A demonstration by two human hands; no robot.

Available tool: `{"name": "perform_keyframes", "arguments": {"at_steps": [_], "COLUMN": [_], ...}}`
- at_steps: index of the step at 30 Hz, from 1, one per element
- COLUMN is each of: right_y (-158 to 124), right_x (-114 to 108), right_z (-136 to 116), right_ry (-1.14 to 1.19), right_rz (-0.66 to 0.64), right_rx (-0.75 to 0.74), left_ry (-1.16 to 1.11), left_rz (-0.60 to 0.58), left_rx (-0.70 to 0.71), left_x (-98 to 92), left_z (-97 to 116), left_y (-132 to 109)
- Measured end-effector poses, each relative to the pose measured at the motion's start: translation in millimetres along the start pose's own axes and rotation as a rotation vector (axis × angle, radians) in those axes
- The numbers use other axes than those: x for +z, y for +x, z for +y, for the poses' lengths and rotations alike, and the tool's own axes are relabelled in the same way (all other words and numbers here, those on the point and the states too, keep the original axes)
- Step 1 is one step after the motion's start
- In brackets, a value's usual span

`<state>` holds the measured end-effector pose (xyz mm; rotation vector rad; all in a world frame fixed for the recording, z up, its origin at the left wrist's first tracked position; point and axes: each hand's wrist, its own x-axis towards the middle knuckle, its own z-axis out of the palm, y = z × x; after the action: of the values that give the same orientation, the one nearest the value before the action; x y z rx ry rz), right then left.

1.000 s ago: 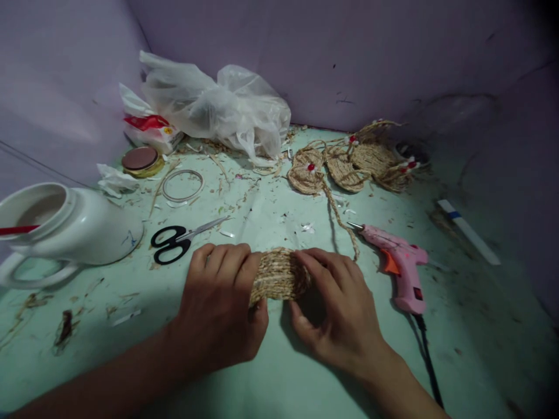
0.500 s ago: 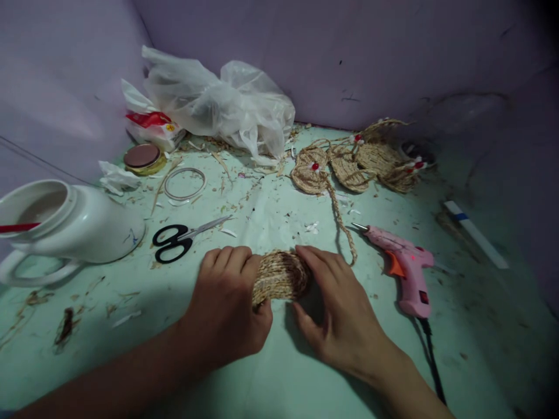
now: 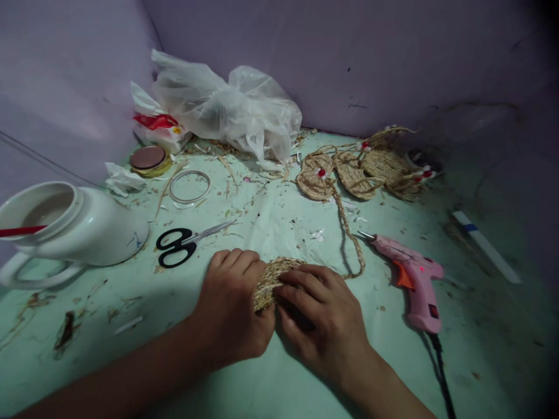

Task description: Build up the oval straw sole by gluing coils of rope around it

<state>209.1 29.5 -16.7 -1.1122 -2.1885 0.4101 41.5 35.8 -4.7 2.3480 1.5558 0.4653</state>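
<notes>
A woven straw piece (image 3: 273,276), coiled from braided cord, lies on the table between my hands. My left hand (image 3: 236,302) is closed round its left end, fingers over the far side and thumb at the near edge. From the right, my right hand (image 3: 325,311) grips the piece with bent fingers on its upper face and the thumb low at the near side. Its right part is hidden under those fingers. A straw braid (image 3: 349,233) runs from behind the right hand up to a straw rosette (image 3: 317,174) with a red bead.
A pink glue gun (image 3: 410,273), its red light on, lies at right near a white strip (image 3: 487,247). Scissors (image 3: 192,241), a tape ring (image 3: 190,186) and a white jug (image 3: 105,224) are at left. Behind are a plastic bag (image 3: 231,110) and more straw pieces (image 3: 384,166).
My right hand has moved from the piece's right edge onto its upper face, its fingers now bent over it. The left hand keeps its grip. The whole view has shifted slightly.
</notes>
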Motion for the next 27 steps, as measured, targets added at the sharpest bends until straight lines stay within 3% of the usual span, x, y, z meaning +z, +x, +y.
{"name": "perform_keyframes", "arguments": {"at_steps": [9, 27], "right_y": [-0.2, -1.1], "right_x": [1.9, 3.0], "right_z": [0.1, 0.3], "right_ry": [0.048, 0.069], "right_rz": [0.006, 0.008], "right_rx": [0.027, 0.029], "left_ry": [0.001, 0.003], "left_rz": [-0.055, 0.026], "left_rx": [0.043, 0.103], "left_x": [-4.4, 0.0], "left_z": [0.5, 1.3], "left_y": [2.0, 0.4]}}
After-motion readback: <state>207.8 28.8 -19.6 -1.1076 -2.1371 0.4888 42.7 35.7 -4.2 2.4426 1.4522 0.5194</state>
